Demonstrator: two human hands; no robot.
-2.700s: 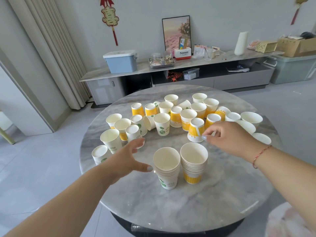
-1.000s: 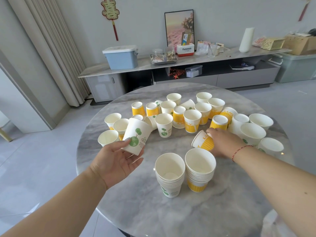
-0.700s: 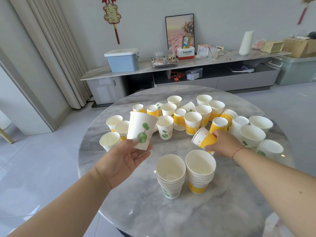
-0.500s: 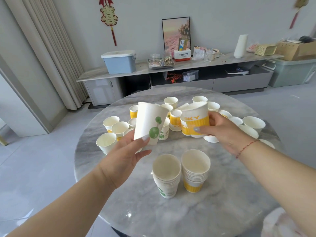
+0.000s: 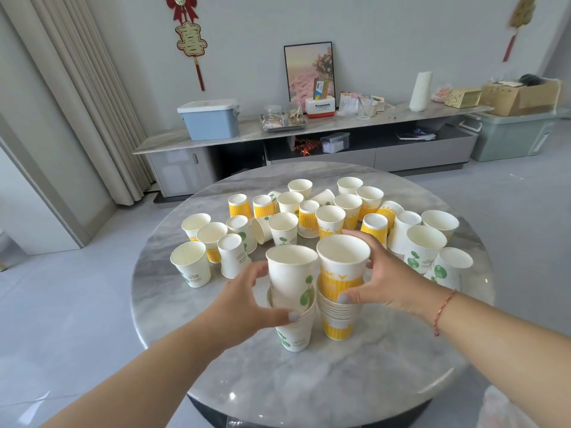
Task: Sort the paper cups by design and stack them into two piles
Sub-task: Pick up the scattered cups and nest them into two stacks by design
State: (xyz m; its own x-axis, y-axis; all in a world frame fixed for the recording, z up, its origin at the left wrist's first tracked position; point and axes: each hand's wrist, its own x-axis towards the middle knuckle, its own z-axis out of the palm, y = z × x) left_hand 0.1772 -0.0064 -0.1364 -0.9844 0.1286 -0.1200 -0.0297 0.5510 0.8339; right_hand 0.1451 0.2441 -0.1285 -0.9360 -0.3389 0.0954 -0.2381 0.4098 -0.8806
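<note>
Paper cups that were up in the air a moment ago now go down into the two piles on the bench: the left hand grips the green-leaf cup, the right hand grips the yellow cup, and many cups still wait behind.

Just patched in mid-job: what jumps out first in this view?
Both hands meet at the table's near middle, each pushing a cup into a pile: the left hand a green-leaf cup, the right hand a yellow cup. Behind them, loose cups of both designs crowd the round marble table.
</note>
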